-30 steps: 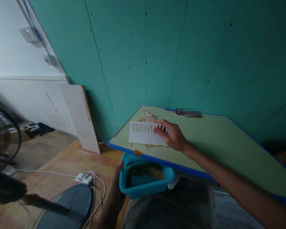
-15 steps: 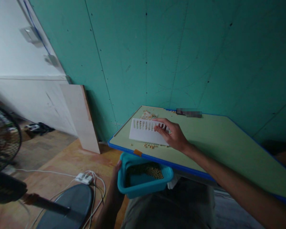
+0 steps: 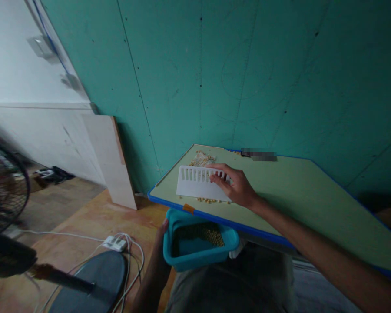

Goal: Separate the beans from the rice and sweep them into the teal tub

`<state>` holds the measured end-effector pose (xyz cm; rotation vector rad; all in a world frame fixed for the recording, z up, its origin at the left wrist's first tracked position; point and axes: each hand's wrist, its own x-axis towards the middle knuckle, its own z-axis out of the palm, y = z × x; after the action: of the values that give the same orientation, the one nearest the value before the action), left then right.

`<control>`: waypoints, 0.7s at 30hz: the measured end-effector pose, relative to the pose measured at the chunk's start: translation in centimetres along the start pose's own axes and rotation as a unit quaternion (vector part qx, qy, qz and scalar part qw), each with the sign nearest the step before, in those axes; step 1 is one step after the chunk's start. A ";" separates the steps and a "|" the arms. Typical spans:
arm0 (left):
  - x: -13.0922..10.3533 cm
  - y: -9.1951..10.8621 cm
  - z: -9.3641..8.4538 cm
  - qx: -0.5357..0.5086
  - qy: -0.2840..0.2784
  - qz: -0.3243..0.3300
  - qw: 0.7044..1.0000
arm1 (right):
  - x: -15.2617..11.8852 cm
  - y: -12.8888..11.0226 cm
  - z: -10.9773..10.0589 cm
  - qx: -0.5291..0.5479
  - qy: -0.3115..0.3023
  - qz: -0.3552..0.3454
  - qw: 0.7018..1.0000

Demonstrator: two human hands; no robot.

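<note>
In the head view my right hand (image 3: pixel 236 184) grips a white slotted plastic board (image 3: pixel 195 188) by its right end, tilted over the pale green table (image 3: pixel 299 187). Along the board's lower edge lie several small yellowish beans (image 3: pixel 208 201). Behind its upper edge is a heap of beans mixed with whitish bits (image 3: pixel 203 158). My left hand (image 3: pixel 161 243) holds a teal plastic basin (image 3: pixel 195 261) by its left side, just below the table's front edge. Round beans (image 3: pixel 215 236) lie in the basin's right part. Most fingers of my left hand are hidden by the basin.
A dark flat object (image 3: pixel 259 154), partly blurred out, lies at the table's back edge. To the left stand a fan (image 3: pixel 6 187) with a round base (image 3: pixel 91 282), a power strip (image 3: pixel 115 243) with white cables, and a leaning board (image 3: pixel 109 161). A green wall rises behind the table.
The slotted board has shifted slightly toward the table's front edge, covering part of the beans there and uncovering more of the heap behind. The basin has moved slightly right.
</note>
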<state>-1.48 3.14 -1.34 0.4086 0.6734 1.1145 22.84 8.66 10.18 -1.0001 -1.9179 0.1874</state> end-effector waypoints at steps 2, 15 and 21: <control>0.0 -0.1 0.1 0.004 0.009 0.001 1.000 | 0.0 -0.1 0.0 0.001 0.000 -0.001 1.000; 0.5 -0.4 -0.7 -0.004 -0.020 0.025 0.999 | 0.0 -0.4 -0.2 0.018 -0.009 -0.004 1.000; 1.7 -0.8 -1.9 0.008 0.000 0.034 0.999 | 0.0 -0.6 -0.2 0.024 -0.019 -0.006 1.000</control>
<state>-1.74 4.33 -3.68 0.4477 0.6729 1.1737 22.67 8.15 10.61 -0.9591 -1.9441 0.2456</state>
